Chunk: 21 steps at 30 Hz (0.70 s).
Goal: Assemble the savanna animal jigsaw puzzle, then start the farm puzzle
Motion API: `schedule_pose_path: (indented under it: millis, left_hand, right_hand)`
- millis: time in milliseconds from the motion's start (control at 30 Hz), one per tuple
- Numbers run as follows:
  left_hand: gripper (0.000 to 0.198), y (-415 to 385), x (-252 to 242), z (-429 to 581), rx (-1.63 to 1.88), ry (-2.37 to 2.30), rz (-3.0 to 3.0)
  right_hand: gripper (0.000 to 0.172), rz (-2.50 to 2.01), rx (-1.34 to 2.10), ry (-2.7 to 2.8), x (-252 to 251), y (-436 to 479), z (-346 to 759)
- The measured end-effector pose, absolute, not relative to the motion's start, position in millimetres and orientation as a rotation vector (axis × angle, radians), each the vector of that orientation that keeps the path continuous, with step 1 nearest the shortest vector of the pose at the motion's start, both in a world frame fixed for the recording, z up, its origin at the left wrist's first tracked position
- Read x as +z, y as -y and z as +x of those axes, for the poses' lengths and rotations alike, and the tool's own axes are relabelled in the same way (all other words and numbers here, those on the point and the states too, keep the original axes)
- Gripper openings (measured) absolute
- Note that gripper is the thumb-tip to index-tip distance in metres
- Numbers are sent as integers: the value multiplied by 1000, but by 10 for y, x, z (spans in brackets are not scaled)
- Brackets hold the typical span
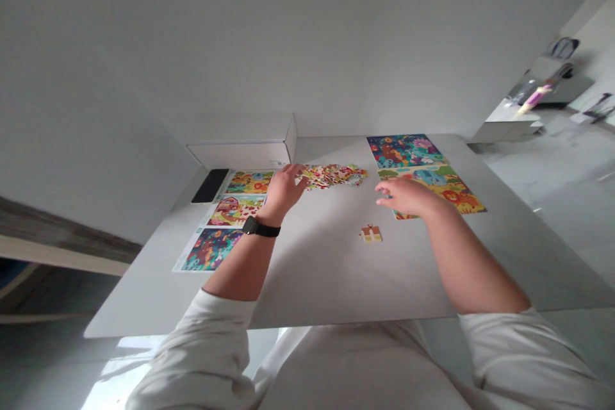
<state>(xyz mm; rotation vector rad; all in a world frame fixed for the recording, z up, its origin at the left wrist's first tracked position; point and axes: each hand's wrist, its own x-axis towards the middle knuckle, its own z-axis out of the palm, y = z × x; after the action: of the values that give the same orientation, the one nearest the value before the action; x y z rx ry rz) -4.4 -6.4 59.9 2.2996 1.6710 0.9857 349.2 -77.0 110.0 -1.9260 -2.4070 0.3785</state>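
Observation:
Loose jigsaw pieces [334, 175] lie heaped at the middle back of the table. My left hand [284, 187], with a black watch on its wrist, is at the heap's left edge; thumb and fingers are apart, and I see nothing held. My right hand [407, 196] hovers right of the heap, over the edge of an assembled jigsaw with animals [464, 198]. Its fingers are spread, with nothing seen in them. Nearer to me lies a small cluster of brown and yellow jigsaw pieces [371, 234].
A picture sheet [204, 223] with three printed scenes lies on the left, partly under my left arm. Beside it are a black phone-like slab [210, 186] and a white box [240, 154]. Another assembled jigsaw [406, 150], dark blue, lies at back right. A wall borders the table [317, 288].

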Motion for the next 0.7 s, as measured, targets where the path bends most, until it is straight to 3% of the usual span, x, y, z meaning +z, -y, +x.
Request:
schedule_pose_path:
  millis: [233,367,533,700]
  left_hand:
    - [27,-141,569,204,982,-1619,2339]
    - [45,-95,254,446,750,-1528,2520]
    - [59,-133,-46,456,546,-1473,2569]
    - [67,-286,-110,331,537,-1433,2545]
  right_hand:
    - [46,-1995,296,2262,1222,251,3526]
    - [43,-1969,262,2277,885,32,3283]
    - [59,-1991,183,2262,412,-52,3003]
    - [46,-2008,212,2302,239,-101,2967]
